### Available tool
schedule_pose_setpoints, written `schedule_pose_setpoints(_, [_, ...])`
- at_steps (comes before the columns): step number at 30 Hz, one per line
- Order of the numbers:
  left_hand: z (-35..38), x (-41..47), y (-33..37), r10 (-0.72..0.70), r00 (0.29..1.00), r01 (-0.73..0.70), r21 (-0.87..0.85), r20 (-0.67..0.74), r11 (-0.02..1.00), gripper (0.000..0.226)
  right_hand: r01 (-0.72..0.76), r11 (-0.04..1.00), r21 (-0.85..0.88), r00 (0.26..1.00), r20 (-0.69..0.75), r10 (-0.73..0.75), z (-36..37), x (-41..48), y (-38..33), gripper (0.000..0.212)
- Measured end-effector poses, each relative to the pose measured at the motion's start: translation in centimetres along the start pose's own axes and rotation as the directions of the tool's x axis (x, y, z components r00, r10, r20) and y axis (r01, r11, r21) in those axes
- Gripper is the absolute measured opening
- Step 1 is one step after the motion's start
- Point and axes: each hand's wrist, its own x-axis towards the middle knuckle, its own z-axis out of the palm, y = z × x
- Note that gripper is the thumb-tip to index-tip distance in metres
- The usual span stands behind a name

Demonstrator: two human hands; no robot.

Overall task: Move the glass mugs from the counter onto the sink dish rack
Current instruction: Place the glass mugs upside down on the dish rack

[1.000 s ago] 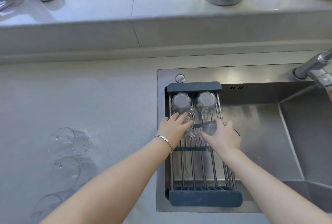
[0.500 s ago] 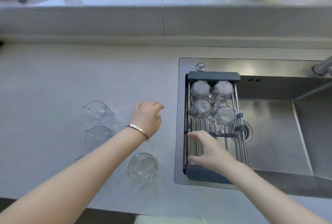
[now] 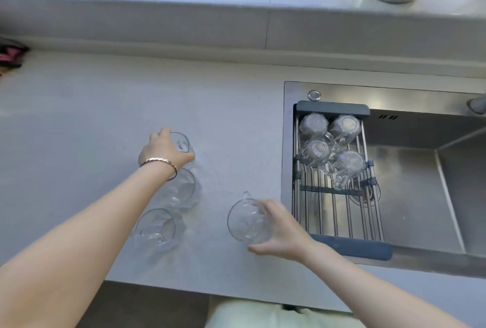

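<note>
Both hands are off the rack now and back over the counter [image 3: 79, 122]; half a second ago they were only partway across, a second ago still setting mugs down on the rails. Left hand [image 3: 164, 151], bracelet on the wrist, is cupped over the farthest glass mug [image 3: 182, 142] of the left column, fingers wrapped on its rim, not yet lifted as far as I can judge. Below it, two more mugs [image 3: 184, 191] [image 3: 155, 227] stand untouched. Right hand [image 3: 280, 230] curls around the lone mug [image 3: 246, 220] nearest the sink, thumb under, fingers over the side. Dish rack [image 3: 332, 109] over the sink [image 3: 410, 196] holds four mugs [image 3: 314, 124] upside down at its far end; near rails bare. Halfway: four placed, four left, next pair in hand.
</note>
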Motion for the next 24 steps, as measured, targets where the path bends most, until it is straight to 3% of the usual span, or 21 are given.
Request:
schedule_pose_setpoints(5, [0.0, -3.1, 3.2, 0.235, 0.966, -0.233, 0.034, -0.109, 0.972, 0.076, -0.090, 0.995, 0.052, 0.964, -0.245, 0.100, -5.6, -4.0, 1.2, 0.076])
schedule_pose_setpoints(9, [0.8, -7.5, 6.8, 0.411, 0.905, -0.416, -0.032, -0.108, 0.909, 0.073, -0.319, 0.948, 0.001, 0.871, -0.394, 0.294, -10.4, -6.6, 3.1, 0.064])
schedule_pose_setpoints(14, [3.3, -10.9, 8.6, 0.523, 0.851, -0.522, -0.035, 0.055, 0.852, 0.073, -0.582, 0.799, -0.150, 0.789, -0.341, 0.511, -11.9, -5.0, 5.6, 0.075])
schedule_pose_setpoints(18, [4.7, -12.2, 8.5, 0.554, 0.825, -0.559, 0.013, 0.115, 0.829, 0.072, -0.701, 0.712, -0.037, 0.687, -0.302, 0.661, -10.5, -1.6, 5.5, 0.086])
schedule_pose_setpoints(22, [5.2, -12.4, 8.0, 0.539, 0.833, -0.544, 0.009, 0.123, 0.839, 0.071, -0.753, 0.652, -0.094, 0.634, -0.373, 0.678, -9.3, 2.2, 5.1, 0.083])
schedule_pose_setpoints(24, [5.2, -12.4, 7.8, 0.527, 0.842, -0.531, 0.007, 0.113, 0.847, 0.070, -0.726, 0.687, 0.000, 0.633, -0.387, 0.670, -8.9, 3.6, 4.9, 0.077])
